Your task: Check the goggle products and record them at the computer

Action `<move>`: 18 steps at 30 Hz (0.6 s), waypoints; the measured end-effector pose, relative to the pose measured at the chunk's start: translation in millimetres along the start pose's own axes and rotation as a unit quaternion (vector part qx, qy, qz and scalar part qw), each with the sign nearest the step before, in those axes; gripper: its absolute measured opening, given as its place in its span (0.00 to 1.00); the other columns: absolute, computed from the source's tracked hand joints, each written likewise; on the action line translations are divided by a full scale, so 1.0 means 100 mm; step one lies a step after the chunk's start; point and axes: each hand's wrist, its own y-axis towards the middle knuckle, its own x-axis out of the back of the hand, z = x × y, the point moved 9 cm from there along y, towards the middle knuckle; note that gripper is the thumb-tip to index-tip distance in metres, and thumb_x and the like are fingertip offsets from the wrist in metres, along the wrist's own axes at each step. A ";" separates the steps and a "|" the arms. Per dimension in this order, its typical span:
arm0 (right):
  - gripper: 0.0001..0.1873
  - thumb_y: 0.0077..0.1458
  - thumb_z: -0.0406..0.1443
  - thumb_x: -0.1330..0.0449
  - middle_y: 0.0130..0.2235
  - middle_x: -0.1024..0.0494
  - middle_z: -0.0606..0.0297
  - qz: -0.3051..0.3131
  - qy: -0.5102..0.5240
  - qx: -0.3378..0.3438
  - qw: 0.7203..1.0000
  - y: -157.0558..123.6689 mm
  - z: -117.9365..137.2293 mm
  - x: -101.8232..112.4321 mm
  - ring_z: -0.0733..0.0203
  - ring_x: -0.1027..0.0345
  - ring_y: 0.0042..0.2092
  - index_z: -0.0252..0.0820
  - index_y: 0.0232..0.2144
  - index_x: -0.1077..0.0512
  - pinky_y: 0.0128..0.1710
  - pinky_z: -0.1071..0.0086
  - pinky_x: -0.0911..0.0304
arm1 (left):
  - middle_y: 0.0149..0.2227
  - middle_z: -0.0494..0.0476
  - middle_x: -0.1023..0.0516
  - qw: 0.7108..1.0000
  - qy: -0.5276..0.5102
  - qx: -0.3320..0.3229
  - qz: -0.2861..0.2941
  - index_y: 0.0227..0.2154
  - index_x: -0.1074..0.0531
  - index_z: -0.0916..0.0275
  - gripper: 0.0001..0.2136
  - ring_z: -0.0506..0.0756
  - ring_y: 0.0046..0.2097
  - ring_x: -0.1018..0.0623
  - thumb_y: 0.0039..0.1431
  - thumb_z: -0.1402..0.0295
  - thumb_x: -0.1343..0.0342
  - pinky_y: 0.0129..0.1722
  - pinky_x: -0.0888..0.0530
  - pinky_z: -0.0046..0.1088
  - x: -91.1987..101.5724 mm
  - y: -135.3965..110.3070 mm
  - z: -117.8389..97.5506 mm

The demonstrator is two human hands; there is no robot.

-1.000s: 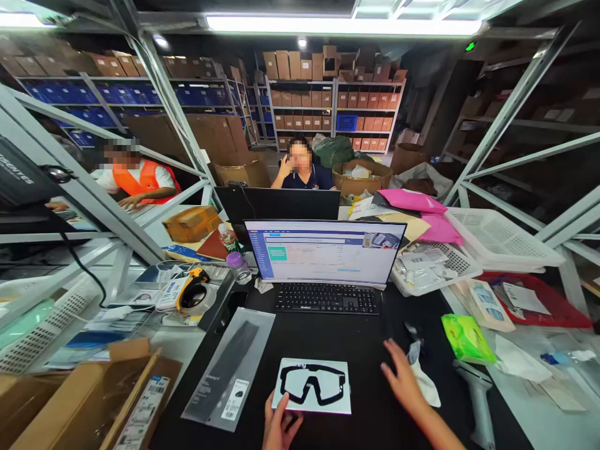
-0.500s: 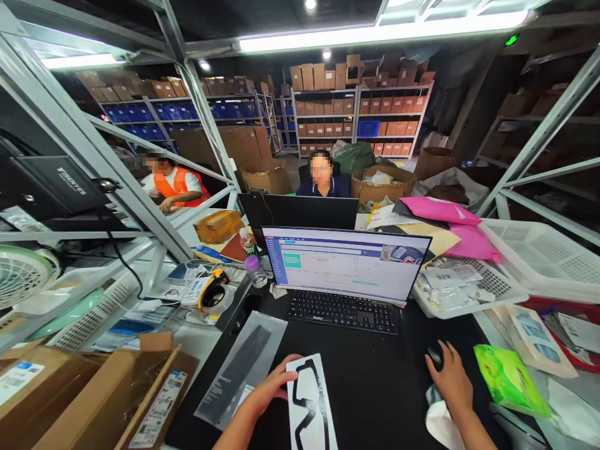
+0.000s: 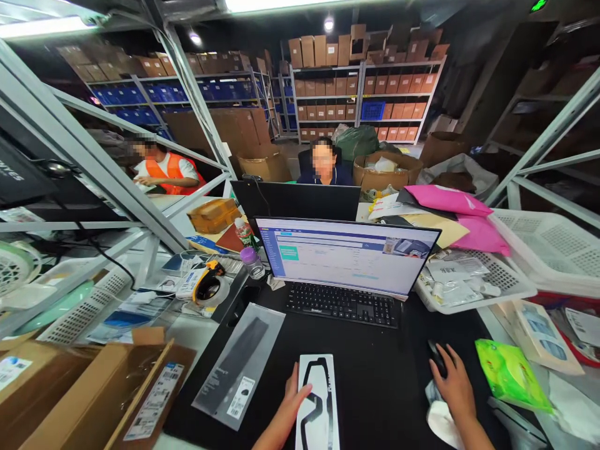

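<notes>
Goggle-printed white card [image 3: 319, 406] sits at the near edge of the black desk surface [image 3: 365, 344], running lengthwise toward the monitor, and the left hand [image 3: 287, 406] is right on it, fingers open and spread against the card's left edge! No pinch there, just a flat press that looks meant to keep the card from sliding. Over on the right, the right hand [image 3: 454, 382] curls around a black computer mouse [image 3: 437, 357], fingers bent over its top in a working hold, with a crumpled white cloth [image 3: 440, 422] bunched just beside the wrist. That split looks deliberate: one hand stays with the card while the other stays on the mouse, both within easy reach of the monitor [image 3: 347, 256], where a web page is up, and the black keyboard [image 3: 342, 305] just below it. Close on the card's left lies a clear plastic sleeve [image 3: 239, 365] with a dark strip inside and a barcode label near its lower end, set at an angle and apparently kept handy. To the right, a bright green packet [image 3: 510, 375] sits near the mouse hand, and a white plastic basket [image 3: 473, 294] holds small packets beyond it.
</notes>
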 end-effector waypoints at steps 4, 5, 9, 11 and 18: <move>0.28 0.63 0.50 0.51 0.60 0.32 0.50 -0.008 -0.003 0.043 0.999 -0.02 0.06 0.02 0.41 0.31 0.57 0.40 0.57 0.30 0.54 0.49 0.31 | 0.69 0.73 0.44 0.998 0.040 -0.002 -0.039 0.67 0.46 0.68 0.51 0.68 0.72 0.49 0.44 0.44 0.37 0.71 0.50 0.41 0.10 -0.11 0.21; 0.28 0.63 0.49 0.51 0.60 0.31 0.50 -0.008 -0.007 0.048 0.999 -0.02 0.07 0.02 0.42 0.31 0.56 0.40 0.57 0.30 0.54 0.49 0.31 | 0.68 0.74 0.42 0.998 0.048 -0.006 -0.048 0.65 0.44 0.68 0.51 0.69 0.72 0.47 0.42 0.43 0.38 0.70 0.49 0.41 0.12 -0.12 0.24; 0.26 0.62 0.47 0.50 0.60 0.31 0.50 -0.003 -0.016 0.065 0.998 -0.03 0.09 0.02 0.42 0.30 0.55 0.40 0.55 0.29 0.53 0.50 0.30 | 0.66 0.77 0.40 0.996 0.050 -0.015 -0.075 0.62 0.40 0.71 0.51 0.71 0.71 0.45 0.38 0.41 0.37 0.70 0.47 0.43 0.18 -0.08 0.28; 0.25 0.62 0.47 0.50 0.60 0.31 0.51 -0.004 -0.020 0.071 0.997 -0.03 0.10 0.02 0.43 0.29 0.54 0.41 0.55 0.29 0.52 0.51 0.30 | 0.66 0.77 0.39 0.996 0.046 -0.020 -0.080 0.61 0.38 0.71 0.51 0.70 0.70 0.44 0.38 0.41 0.37 0.70 0.46 0.43 0.19 -0.06 0.27; 0.25 0.63 0.47 0.51 0.61 0.32 0.50 0.003 -0.034 0.079 0.996 -0.04 0.11 0.01 0.42 0.30 0.55 0.40 0.54 0.28 0.51 0.51 0.30 | 0.66 0.72 0.36 0.995 0.021 -0.030 -0.095 0.59 0.33 0.65 0.47 0.70 0.68 0.37 0.36 0.43 0.32 0.68 0.41 0.44 0.22 -0.05 0.31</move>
